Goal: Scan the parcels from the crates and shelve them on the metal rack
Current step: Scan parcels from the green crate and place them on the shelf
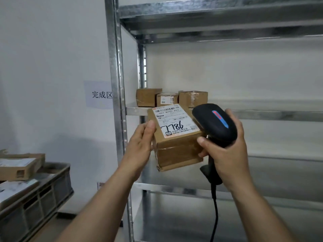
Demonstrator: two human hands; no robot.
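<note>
One brown cardboard parcel (176, 142) is in play, and your left hand (139, 144) holds it up in front of the galvanised metal rack (115, 67), level with the front left corner of the middle shelf (279, 115). The fingers of that hand are wrapped round the parcel's left side, thumb (151, 124) pressed on its top edge; the other fingers are hidden behind the box. The parcel's white shipping label (174, 119) faces up towards you, and its long axis looks to run away from you, towards the shelf. Your right hand (227, 154) grips the black handheld scanner (215, 123) by the handle, fingers curled tight round it; the scanner head sits at the parcel's upper right edge, covering a corner of the label. Whether it touches the box cannot be told. The black cable (215, 215) hangs down from the handle. As the move to come is the shelving, judge it this way: the shelf lies just beyond and a little above the parcel, and your left hand is the nearer one, so it should carry the box forward. Three small brown cardboard boxes (167, 99) stand in a row at the shelf's back left corner; the rest of its surface to the right shows bare metal, so there is room beside them. A grey plastic crate (43, 194) with more parcels sits low at your left, and a paper sign (97, 94) hangs on the white wall (52, 49) beside the rack post.
</note>
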